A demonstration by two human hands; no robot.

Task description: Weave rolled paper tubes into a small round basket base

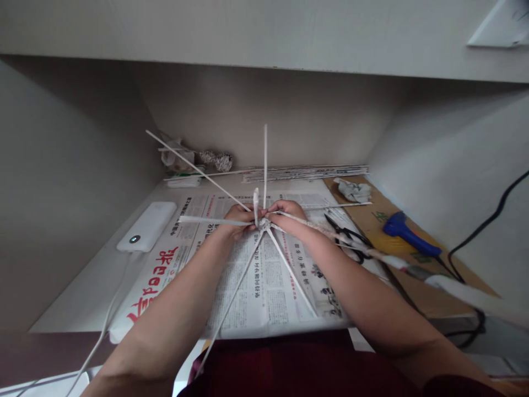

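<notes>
Rolled paper sticks (289,267) spread out like spokes from a small woven paper centre (264,223) over the newspaper. My left hand (239,219) is closed on the left side of this weave, with sticks passing by its fingers. From the right, my right hand (287,212) pinches the weave and a paper strand near its middle. One strand bends upright between the two hands. A long strand (384,258) runs out past my right forearm to the lower right. The fingertips partly hide the centre.
Newspaper (273,303) covers the middle of the table. To the left lies a white power bank (146,226) with a cable. Black scissors (347,238), a blue glue gun (411,234) and cardboard (450,275) are on the right. Spare paper sticks (306,173) lie along the back wall.
</notes>
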